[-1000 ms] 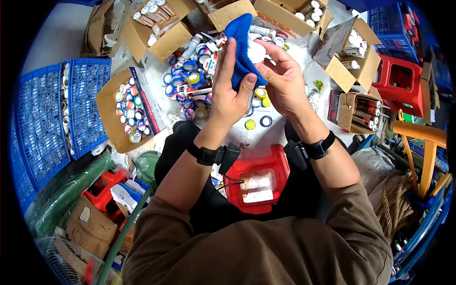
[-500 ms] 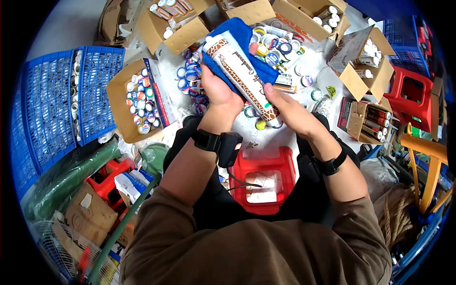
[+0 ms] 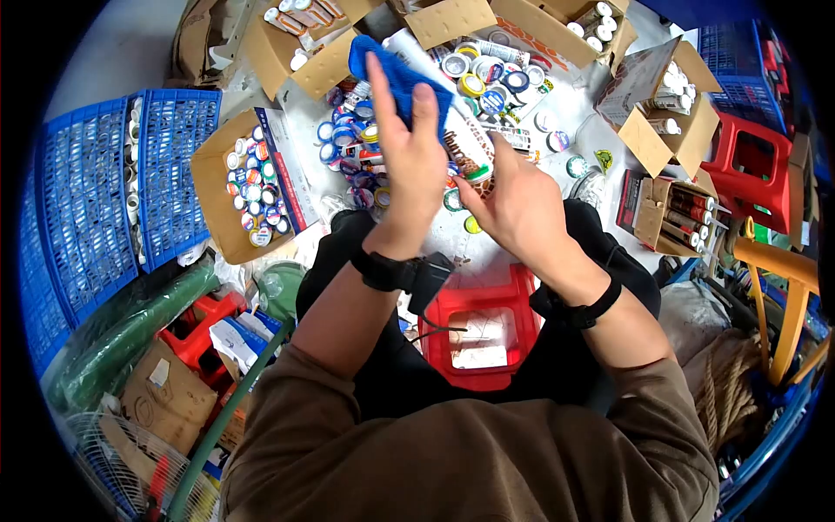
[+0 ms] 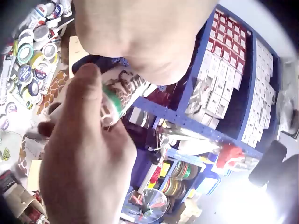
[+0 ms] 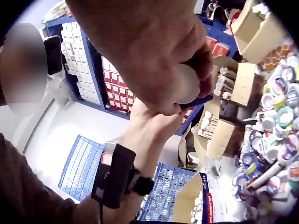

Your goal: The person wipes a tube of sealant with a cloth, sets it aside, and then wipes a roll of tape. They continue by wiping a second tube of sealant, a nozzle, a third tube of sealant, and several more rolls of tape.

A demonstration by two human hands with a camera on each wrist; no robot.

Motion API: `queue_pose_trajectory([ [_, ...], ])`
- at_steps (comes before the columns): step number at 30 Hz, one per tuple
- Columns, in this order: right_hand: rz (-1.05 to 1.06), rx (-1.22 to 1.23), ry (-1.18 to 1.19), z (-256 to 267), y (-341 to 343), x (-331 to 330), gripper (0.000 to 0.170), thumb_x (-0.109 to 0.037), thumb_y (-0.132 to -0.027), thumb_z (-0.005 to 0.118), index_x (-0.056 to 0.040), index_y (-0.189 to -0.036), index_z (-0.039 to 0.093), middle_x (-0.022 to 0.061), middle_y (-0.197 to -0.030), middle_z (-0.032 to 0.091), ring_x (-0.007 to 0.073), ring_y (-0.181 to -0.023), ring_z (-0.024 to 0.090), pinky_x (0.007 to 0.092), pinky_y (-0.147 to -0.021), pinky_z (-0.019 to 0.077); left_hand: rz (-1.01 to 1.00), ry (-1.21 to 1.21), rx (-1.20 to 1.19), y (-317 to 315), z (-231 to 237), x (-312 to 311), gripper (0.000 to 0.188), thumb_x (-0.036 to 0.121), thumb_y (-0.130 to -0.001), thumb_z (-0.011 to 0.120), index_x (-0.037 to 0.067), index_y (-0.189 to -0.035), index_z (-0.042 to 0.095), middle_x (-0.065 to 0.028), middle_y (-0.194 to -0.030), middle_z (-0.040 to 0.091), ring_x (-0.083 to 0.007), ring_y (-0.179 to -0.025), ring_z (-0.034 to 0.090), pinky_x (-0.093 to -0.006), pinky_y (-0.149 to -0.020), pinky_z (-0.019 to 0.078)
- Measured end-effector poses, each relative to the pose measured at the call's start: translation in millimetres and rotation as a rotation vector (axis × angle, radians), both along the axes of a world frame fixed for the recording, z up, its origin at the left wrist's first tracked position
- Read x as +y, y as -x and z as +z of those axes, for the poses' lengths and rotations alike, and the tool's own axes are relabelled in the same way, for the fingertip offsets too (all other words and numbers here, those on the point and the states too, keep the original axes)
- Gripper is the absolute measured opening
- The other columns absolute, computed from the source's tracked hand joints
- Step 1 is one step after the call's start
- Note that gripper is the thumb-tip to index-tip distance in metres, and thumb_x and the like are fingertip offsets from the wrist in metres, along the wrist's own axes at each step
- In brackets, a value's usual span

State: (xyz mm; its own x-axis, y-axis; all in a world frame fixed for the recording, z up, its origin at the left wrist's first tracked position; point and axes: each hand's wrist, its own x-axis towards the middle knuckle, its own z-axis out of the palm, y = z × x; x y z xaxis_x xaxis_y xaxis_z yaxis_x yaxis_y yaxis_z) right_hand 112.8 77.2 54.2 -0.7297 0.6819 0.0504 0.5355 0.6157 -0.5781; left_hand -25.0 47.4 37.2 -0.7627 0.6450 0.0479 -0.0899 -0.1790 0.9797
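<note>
A white tube with a brown giraffe pattern [image 3: 470, 143] slants between the two hands, partly covered by a blue cloth [image 3: 404, 83]. The left hand [image 3: 407, 161] rests against the cloth, with the thumb and a finger extended; its other fingers are hidden. At the tube's lower end, the right hand [image 3: 526, 204] pinches it between thumb and fingers. The left wrist view shows the right hand [image 4: 86, 154] around the tube's green-banded end [image 4: 114, 102]. In the right wrist view, the tube's round white end [image 5: 187, 84] sticks out beside the right hand [image 5: 149, 56].
Round-capped tubes [image 3: 348, 135] lie heaped beyond the hands. Cardboard boxes of tubes stand around them, one at left [image 3: 222, 157] and one at right [image 3: 652, 209]. A red stool [image 3: 478, 335] is between the legs; blue crates [image 3: 178, 174] stand far left.
The tube, earlier lying across the left palm on the cloth, is now partly under it. The left hand has turned over; the right hand has moved round the tube's lower end.
</note>
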Motion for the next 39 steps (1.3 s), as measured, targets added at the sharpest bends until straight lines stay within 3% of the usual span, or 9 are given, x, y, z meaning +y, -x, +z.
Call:
queue_pose_trajectory([
  [5, 0.097, -0.015, 0.211, 3, -2, 3, 0.064, -0.039, -0.084, 0.07, 0.0107, -0.121, 0.053, 0.0216, -0.075, 0.066, 0.0388, -0.066, 0.066, 0.0436, -0.061, 0.0535, -0.004, -0.012, -0.473, 26, 5, 0, 0.043, 0.04, -0.105, 0.034, 0.011, -0.136, 0.041, -0.016, -0.122, 0.06, -0.0285, -0.102, 0.066, -0.0407, -0.083, 0.0568],
  [11, 0.09, 0.19, 1.481, 2, -1, 27, 0.057, -0.051, -0.092, 0.06, 0.006, -0.096, 0.061, 0.0084, -0.065, 0.062, 0.0131, -0.058, 0.062, 0.0299, -0.054, 0.0504, -0.271, 0.024, -0.812, 5, 2, -5, 0.076, 0.065, -0.099, 0.016, 0.008, -0.14, 0.043, -0.022, -0.12, 0.064, -0.0308, -0.107, 0.064, -0.0449, -0.09, 0.0526],
  [13, 0.103, 0.112, 1.443, -3, -2, 32, 0.057, -0.05, -0.093, 0.057, 0.0067, -0.098, 0.061, 0.0127, -0.066, 0.064, 0.0227, -0.058, 0.065, 0.035, -0.054, 0.052, -0.316, -0.018, -0.799, -1, -6, -5, 0.065, 0.058, -0.102, 0.025, 0.007, -0.141, 0.039, -0.0163, -0.123, 0.061, -0.0304, -0.107, 0.064, -0.0423, -0.09, 0.0531],
  [16, -0.007, -0.222, 0.326, 0, 3, 16, 0.055, -0.04, -0.094, 0.057, 0.008, -0.12, 0.053, 0.0228, -0.077, 0.067, 0.0412, -0.071, 0.067, 0.0472, -0.063, 0.0541, -0.16, 0.074, -0.543, -24, -8, -8, 0.042, 0.029, -0.105, 0.045, 0.006, -0.139, 0.038, -0.0097, -0.124, 0.057, -0.0212, -0.11, 0.061, -0.0359, -0.093, 0.0501],
  [25, 0.073, -0.087, 0.173, 5, 0, 14, 0.059, -0.024, -0.084, 0.071, -0.0064, -0.135, 0.046, 0.0193, -0.094, 0.063, 0.0396, -0.083, 0.066, 0.0448, -0.07, 0.0547, 0.124, -0.114, -0.329, 33, -10, -4, 0.031, 0.034, -0.103, 0.048, 0.015, -0.128, 0.042, -0.0109, -0.124, 0.058, -0.0289, -0.111, 0.062, -0.0425, -0.089, 0.0545],
  [29, 0.19, 0.31, 0.563, -3, 0, 23, 0.053, -0.021, -0.085, 0.07, -0.0033, -0.131, 0.049, 0.0151, -0.083, 0.066, 0.0285, -0.072, 0.068, 0.0368, -0.057, 0.0533, -0.001, -0.121, -0.457, 41, -12, -10, 0.044, 0.045, -0.103, 0.043, 0.011, -0.13, 0.042, -0.0182, -0.12, 0.062, -0.0308, -0.109, 0.063, -0.048, -0.089, 0.0542],
  [32, 0.122, 0.206, 1.523, 6, 1, 31, 0.042, -0.023, -0.091, 0.066, -0.0012, -0.125, 0.053, 0.008, -0.076, 0.063, 0.0085, -0.046, 0.053, 0.0183, -0.034, 0.034, -0.175, -0.117, -0.679, 45, -8, -10, 0.07, 0.061, -0.1, 0.033, 0.005, -0.14, 0.041, -0.0228, -0.124, 0.061, -0.0309, -0.112, 0.062, -0.0453, -0.095, 0.0518],
  [36, 0.218, 0.534, 2.26, -17, 4, 23, 0.042, -0.029, -0.095, 0.059, 0.0008, -0.125, 0.054, 0.0091, -0.072, 0.06, 0.0082, -0.041, 0.049, 0.0194, -0.028, 0.0303, -0.299, -0.205, -0.784, 41, 5, -9, 0.072, 0.06, -0.099, 0.034, 0.005, -0.144, 0.039, -0.0236, -0.133, 0.055, -0.0333, -0.123, 0.056, -0.0468, -0.098, 0.0499],
  [39, 0.076, 0.361, 2.084, -9, 8, 25, 0.039, -0.028, -0.094, 0.061, 0.0002, -0.12, 0.056, 0.0081, -0.071, 0.06, 0.0089, -0.043, 0.05, 0.0195, -0.029, 0.0324, -0.274, -0.198, -0.785, 45, 1, -10, 0.067, 0.057, -0.1, 0.038, 0.006, -0.143, 0.041, -0.018, -0.132, 0.057, -0.0323, -0.124, 0.055, -0.0478, -0.098, 0.0497],
])
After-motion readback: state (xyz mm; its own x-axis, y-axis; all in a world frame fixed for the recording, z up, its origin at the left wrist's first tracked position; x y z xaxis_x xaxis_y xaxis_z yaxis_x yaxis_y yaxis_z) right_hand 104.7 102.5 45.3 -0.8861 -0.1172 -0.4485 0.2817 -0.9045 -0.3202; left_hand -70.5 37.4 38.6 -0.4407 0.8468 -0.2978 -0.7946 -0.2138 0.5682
